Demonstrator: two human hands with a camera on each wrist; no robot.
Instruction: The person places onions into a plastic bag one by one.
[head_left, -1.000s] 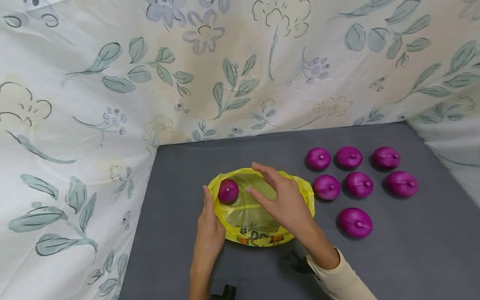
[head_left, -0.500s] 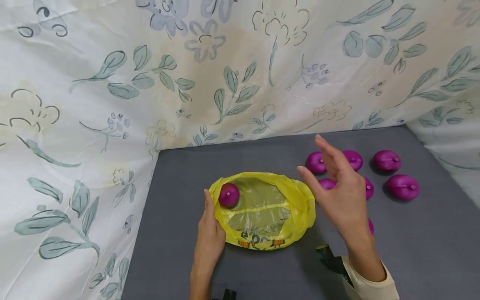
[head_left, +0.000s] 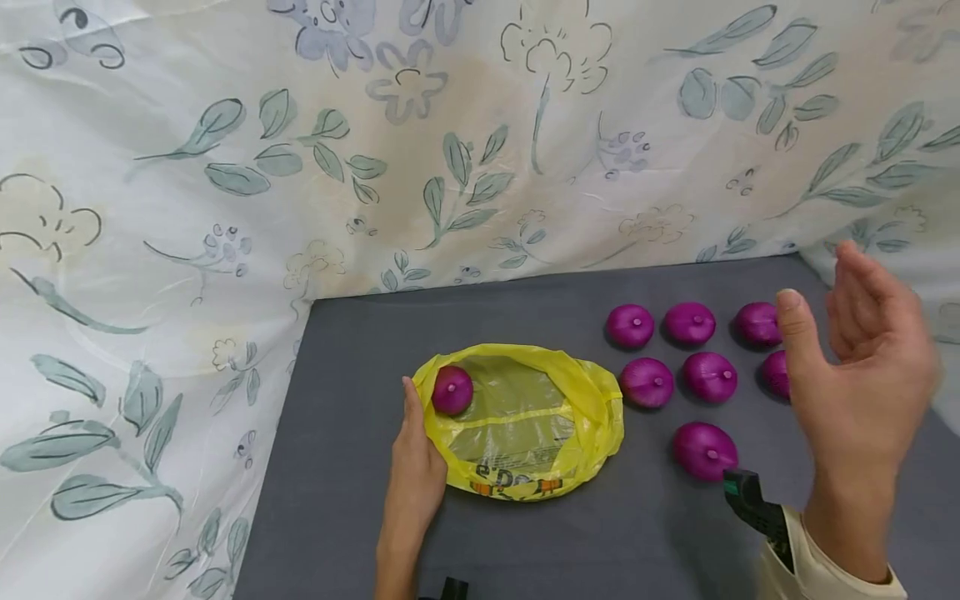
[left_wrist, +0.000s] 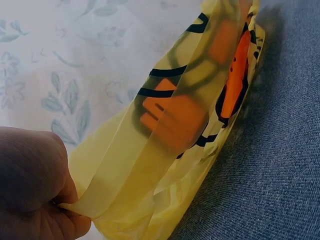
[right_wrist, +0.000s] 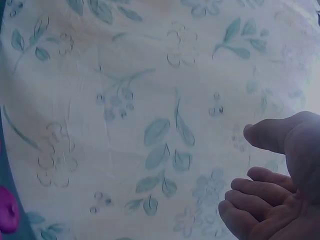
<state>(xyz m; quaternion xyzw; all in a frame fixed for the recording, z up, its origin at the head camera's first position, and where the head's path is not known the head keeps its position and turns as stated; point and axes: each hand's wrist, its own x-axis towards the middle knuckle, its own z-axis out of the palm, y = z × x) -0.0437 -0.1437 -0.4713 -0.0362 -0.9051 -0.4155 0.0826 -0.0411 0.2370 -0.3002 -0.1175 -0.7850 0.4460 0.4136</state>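
Observation:
A yellow plastic bag (head_left: 597, 421) with dark lettering and orange print stands on the grey cloth, its mouth spread wide. Inside at the left lies one shiny purple onion-like ball (head_left: 453, 390). My left hand (head_left: 416, 475) is at the bag's left side; in the left wrist view this hand (left_wrist: 37, 185) pinches the bag's edge (left_wrist: 107, 175) between thumb and fingers. Raised at the right, my right hand (head_left: 862, 375) holds nothing, thumb apart from the loosely bent fingers. It hides part of the rightmost purple balls (head_left: 777, 373).
Several similar purple balls (head_left: 710, 377) lie in rows right of the bag, with a single one (head_left: 705, 451) nearer me. A floral-patterned sheet (head_left: 450, 192) hangs behind and at the sides of the grey surface (head_left: 337, 375).
From above the bag's mouth, my right hand has moved right, past the purple balls, and is now at the far right. My left hand stays at the bag's left side.

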